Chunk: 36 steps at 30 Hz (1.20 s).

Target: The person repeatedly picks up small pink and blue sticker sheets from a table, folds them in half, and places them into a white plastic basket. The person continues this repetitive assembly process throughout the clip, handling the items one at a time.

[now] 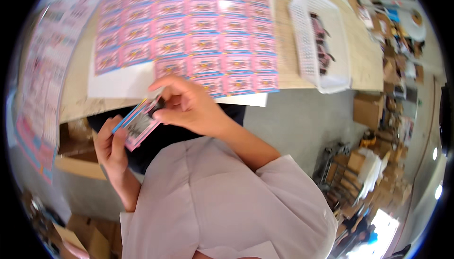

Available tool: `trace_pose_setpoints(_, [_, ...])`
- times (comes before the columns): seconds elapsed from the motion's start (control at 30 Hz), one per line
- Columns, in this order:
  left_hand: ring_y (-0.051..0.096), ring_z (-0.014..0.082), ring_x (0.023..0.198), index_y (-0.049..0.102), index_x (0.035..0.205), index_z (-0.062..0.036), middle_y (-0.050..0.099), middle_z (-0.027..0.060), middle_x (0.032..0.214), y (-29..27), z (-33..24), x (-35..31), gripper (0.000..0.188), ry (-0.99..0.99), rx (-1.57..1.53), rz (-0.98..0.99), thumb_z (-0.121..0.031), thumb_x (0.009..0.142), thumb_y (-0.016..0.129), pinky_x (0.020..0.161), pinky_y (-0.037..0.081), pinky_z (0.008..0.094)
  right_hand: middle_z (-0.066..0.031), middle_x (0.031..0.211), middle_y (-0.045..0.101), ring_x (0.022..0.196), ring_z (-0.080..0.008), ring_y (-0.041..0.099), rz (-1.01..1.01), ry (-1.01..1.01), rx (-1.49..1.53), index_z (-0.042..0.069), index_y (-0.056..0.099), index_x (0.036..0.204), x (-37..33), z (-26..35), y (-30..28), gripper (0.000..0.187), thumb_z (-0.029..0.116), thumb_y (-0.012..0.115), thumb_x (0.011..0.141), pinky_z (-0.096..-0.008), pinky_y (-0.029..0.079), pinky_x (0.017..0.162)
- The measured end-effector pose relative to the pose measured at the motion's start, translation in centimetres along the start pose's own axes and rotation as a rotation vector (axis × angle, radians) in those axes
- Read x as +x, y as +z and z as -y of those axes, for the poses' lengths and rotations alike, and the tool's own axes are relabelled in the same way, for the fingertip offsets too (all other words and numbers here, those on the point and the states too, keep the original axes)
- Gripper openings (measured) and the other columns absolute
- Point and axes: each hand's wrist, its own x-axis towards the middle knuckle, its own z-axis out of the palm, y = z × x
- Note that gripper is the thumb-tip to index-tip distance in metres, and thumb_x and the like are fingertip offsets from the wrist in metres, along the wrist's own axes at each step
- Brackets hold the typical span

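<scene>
My left hand (112, 138) grips a small flat pink-and-blue card package (138, 125) by its lower left end, thumb on top. The package is tilted and has a greyish middle. At its upper right end, my right hand (191, 107) closes thumb and fingers on a small dark object (157, 106), whose kind I cannot make out. Both hands are in front of the table's near edge, above my lap. Beyond them lie many pink cards (203, 44) with blue edges, in close rows on the table.
A white perforated plastic basket (302, 46) stands at the right of the table, holding several dark-and-pink items (322, 53). White paper (118, 83) shows under the cards. Printed sheeting (49, 65) hangs at the left. Cardboard boxes (368, 109) and a cart (338, 174) stand on the floor at right.
</scene>
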Motion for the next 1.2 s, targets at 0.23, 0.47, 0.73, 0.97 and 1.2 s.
trace_pose_setpoints(0.23, [0.049,0.0098,0.079,0.064,0.091,0.0031,0.063,0.0057,0.088,2.6,-0.6,1.3,0.023,0.061,0.007,0.250,-0.012,0.108,0.064,0.071,0.037,0.0258,-0.0091,0.129,0.063,0.117,-0.0308,0.065,-0.036,-0.651,-0.952,0.009,0.072,0.123,-2.8,1.3,-1.5,0.047,0.017,0.088,0.079,-0.0433,0.056,0.095])
trace_pose_setpoints(0.47, [0.050,0.0059,0.081,0.067,0.099,0.0043,0.065,0.0015,0.091,7.2,-0.9,1.0,0.019,-0.036,0.004,0.279,-0.012,0.109,0.065,0.073,0.039,0.0233,-0.0112,0.130,0.067,0.118,-0.0300,0.065,-0.077,-0.685,-1.316,0.006,0.071,0.124,-6.8,3.7,-2.5,0.052,0.028,0.084,0.078,-0.0471,0.052,0.100])
trace_pose_setpoints(0.73, [0.077,0.0241,0.100,0.067,0.119,0.0056,0.077,0.0176,0.118,9.8,-3.0,1.4,0.035,0.027,-0.019,0.366,-0.028,0.114,0.061,0.084,0.062,0.0343,-0.0151,0.121,0.075,0.106,-0.0381,0.073,-0.644,-0.541,-1.579,0.005,0.074,0.131,-11.2,17.4,-20.7,0.052,0.007,0.089,0.082,-0.0456,0.061,0.089])
trace_pose_setpoints(0.97, [0.077,0.0215,0.091,0.066,0.114,0.0043,0.077,0.0175,0.114,8.1,-2.0,2.1,0.027,0.023,0.041,0.219,-0.021,0.116,0.057,0.079,0.062,0.0318,-0.0147,0.132,0.073,0.122,-0.0366,0.068,-0.442,0.052,-1.684,0.007,0.076,0.132,-11.6,20.4,-35.9,0.058,0.009,0.088,0.076,-0.0439,0.055,0.104])
trace_pose_setpoints(1.2, [0.076,0.0213,0.089,0.065,0.114,0.0035,0.077,0.0175,0.113,6.5,-0.8,1.2,0.023,-0.025,0.027,0.154,-0.019,0.115,0.059,0.077,0.062,0.0316,-0.0176,0.131,0.074,0.120,-0.0358,0.069,-0.354,0.233,-1.628,0.006,0.073,0.134,-9.2,18.0,-36.9,0.059,0.007,0.087,0.076,-0.0432,0.054,0.104])
